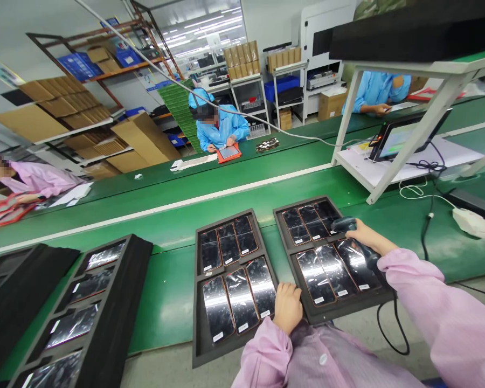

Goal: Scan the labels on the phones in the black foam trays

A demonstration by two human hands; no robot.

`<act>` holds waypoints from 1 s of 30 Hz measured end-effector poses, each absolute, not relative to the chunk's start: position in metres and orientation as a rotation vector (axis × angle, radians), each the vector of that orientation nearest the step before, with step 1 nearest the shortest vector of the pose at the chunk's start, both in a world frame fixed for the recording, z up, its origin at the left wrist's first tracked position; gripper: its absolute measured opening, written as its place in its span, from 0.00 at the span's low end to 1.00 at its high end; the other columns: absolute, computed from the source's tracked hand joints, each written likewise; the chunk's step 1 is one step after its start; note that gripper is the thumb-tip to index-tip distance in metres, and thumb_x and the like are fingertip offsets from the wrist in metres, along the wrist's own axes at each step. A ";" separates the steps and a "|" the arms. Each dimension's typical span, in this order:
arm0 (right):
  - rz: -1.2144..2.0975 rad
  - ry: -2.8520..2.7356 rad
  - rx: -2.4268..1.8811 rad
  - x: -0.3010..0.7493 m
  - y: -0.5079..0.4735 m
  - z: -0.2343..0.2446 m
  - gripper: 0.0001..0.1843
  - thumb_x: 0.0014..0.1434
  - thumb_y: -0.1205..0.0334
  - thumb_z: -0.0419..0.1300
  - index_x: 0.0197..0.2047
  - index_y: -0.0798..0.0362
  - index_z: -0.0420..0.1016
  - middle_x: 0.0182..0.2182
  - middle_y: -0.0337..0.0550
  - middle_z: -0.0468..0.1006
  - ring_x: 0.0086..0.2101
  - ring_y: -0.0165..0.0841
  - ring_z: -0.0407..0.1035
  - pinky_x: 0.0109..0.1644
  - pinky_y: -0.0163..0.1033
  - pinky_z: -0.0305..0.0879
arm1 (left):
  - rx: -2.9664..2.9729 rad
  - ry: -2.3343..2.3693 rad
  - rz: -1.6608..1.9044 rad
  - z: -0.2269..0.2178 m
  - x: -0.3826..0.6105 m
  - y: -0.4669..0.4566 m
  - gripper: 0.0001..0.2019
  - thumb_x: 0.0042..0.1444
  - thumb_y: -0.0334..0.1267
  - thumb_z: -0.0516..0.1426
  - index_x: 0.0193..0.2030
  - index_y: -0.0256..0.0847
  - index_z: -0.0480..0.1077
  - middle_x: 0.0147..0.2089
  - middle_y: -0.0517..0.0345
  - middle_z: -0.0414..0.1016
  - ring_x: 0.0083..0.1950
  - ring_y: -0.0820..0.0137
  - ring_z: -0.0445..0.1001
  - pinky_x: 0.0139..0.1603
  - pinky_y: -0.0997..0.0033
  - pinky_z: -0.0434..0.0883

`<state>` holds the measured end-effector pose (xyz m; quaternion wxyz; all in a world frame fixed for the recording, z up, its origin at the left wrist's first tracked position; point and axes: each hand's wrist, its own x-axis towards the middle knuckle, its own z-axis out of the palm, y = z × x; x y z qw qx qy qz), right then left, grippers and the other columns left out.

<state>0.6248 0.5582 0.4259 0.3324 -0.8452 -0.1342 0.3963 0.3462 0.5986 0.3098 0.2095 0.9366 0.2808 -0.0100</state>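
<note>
Item 1: my right hand (361, 230), wrapped around the grip of a black handheld barcode scanner (343, 224), held over the upper right corner of the right-hand tray; its black cable (392, 328) loops down off the desk edge below my sleeve.

Item 2: my left hand (288, 307), curled into a loose fist, holding nothing, knuckles resting at the near edge between the two trays, touching the lower right corner of the middle one.

Item 3: right-hand black foam tray (382, 295), flat on the green desk (173, 215), carrying six glossy dark phones with copper-coloured rims in two rows of three; the near row (327, 269) bears small white labels at the lower ends.

Item 4: middle black foam tray (198, 334), just beside the first, also six such phones (232, 299) in two rows.

Item 5: left black foam tray (121, 302), well apart from the others, with film-wrapped phones in a column; a further black tray (20, 280) beside it.

Item 6: white metal stand (388, 172) on the desk at right, with a tilted tablet screen (400, 140) beneath its shelf.

Item 7: persons in blue smocks (226, 126) across the belt; one in a pink smock (36, 180) at far left.
</note>
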 end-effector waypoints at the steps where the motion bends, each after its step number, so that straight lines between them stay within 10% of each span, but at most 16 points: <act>1: 1.043 -0.348 -2.223 0.627 0.558 0.426 0.23 0.61 0.75 0.53 0.59 0.58 0.54 0.21 0.28 0.64 0.14 0.23 0.57 0.18 0.29 0.57 | 2.610 0.785 -0.031 0.309 0.346 0.599 0.16 0.46 0.23 0.50 0.38 0.38 0.75 0.42 0.48 0.77 0.47 0.59 0.72 0.59 0.51 0.64; 30: 1.030 -0.314 -2.194 0.554 0.395 0.402 0.35 0.54 0.68 0.49 0.65 0.60 0.43 0.13 0.29 0.62 0.15 0.30 0.61 0.18 0.31 0.57 | 2.644 0.754 -0.121 0.324 0.348 0.601 0.20 0.48 0.22 0.50 0.44 0.39 0.75 0.44 0.49 0.78 0.48 0.61 0.73 0.58 0.53 0.63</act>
